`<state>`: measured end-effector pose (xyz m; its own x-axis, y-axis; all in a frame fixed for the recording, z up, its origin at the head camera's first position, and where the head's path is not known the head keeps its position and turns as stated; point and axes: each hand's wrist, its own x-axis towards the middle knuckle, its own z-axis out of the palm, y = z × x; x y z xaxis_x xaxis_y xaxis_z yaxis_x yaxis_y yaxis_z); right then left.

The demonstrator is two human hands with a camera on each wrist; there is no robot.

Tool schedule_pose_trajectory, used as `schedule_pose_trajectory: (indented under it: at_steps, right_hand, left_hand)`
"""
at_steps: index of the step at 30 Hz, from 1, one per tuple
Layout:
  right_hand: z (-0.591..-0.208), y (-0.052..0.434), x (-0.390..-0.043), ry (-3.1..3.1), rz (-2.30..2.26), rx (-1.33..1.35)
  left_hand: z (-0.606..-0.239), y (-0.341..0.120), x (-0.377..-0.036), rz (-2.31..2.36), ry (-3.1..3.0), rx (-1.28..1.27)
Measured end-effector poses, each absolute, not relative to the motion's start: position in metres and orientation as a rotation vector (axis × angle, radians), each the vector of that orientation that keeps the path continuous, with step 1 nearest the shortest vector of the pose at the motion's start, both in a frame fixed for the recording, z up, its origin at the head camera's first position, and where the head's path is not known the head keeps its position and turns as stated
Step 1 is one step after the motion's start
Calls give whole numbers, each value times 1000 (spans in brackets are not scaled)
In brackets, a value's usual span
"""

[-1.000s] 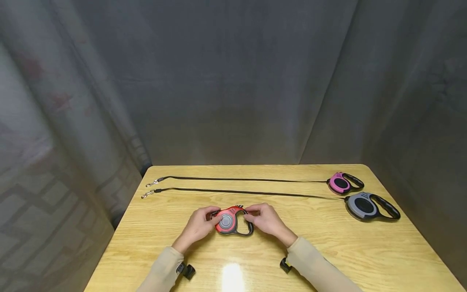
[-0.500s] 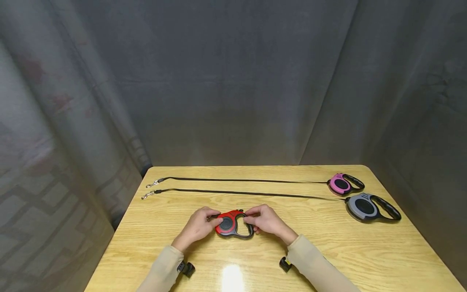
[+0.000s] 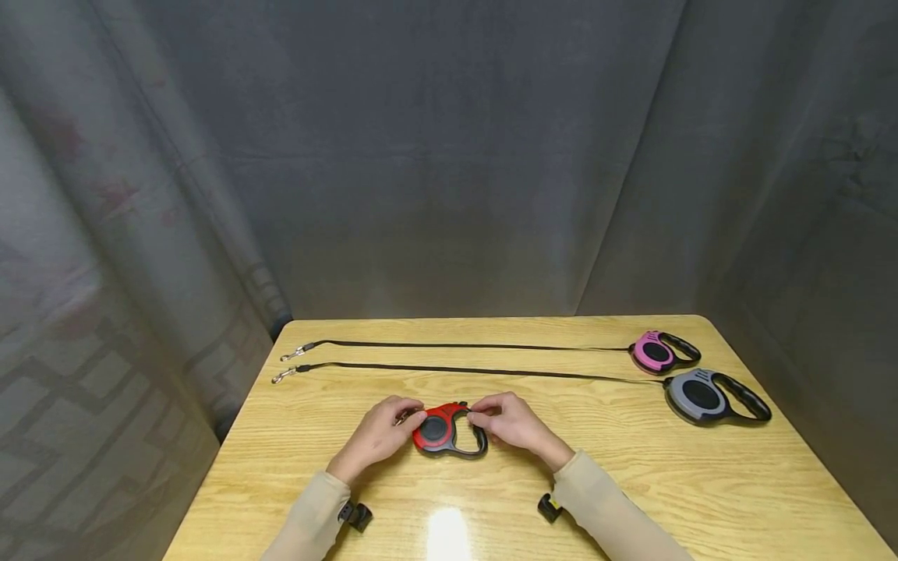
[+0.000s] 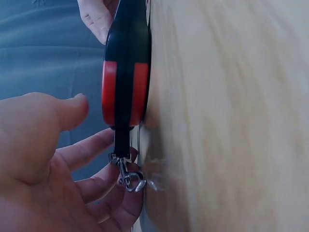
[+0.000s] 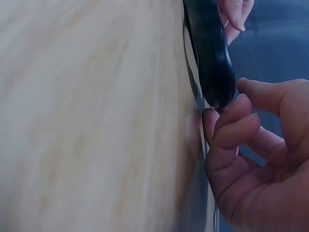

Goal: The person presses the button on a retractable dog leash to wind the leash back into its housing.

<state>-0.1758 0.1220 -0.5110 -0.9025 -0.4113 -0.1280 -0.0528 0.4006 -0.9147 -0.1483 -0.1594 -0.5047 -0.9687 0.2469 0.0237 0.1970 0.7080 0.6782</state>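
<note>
A red and black retractable dog leash (image 3: 433, 427) lies flat on the table between both hands, its black disc face up. My left hand (image 3: 384, 427) is at its strap end, thumb over the housing's edge. In the left wrist view, that thumb stands a little off the red casing (image 4: 110, 94), and loosely bent fingers lie behind the metal snap hook (image 4: 128, 176). At the other end, my right hand (image 3: 510, 421) holds the black loop handle (image 3: 481, 440) between thumb and curled fingers. The right wrist view shows the fingertips right at the handle's end (image 5: 217, 87).
Behind, a pink leash (image 3: 654, 353) and a grey leash (image 3: 698, 395) lie at the right, with black straps drawn out leftward to snap hooks (image 3: 284, 374) at the table's left. Grey curtains (image 3: 449, 156) surround the wooden table (image 3: 561, 506).
The red leash has been turned over: its grey disc face was up, now the black disc is. Over the last half second both hands have barely moved.
</note>
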Motion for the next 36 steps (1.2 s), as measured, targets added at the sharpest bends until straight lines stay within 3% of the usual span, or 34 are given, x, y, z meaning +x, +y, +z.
schedule_pose_trajectory:
  at_steps: [36]
  right_hand:
    - [-489, 202, -167, 2357, -1589, -149]
  left_hand:
    - [-498, -208, -142, 1041, 3028, 256]
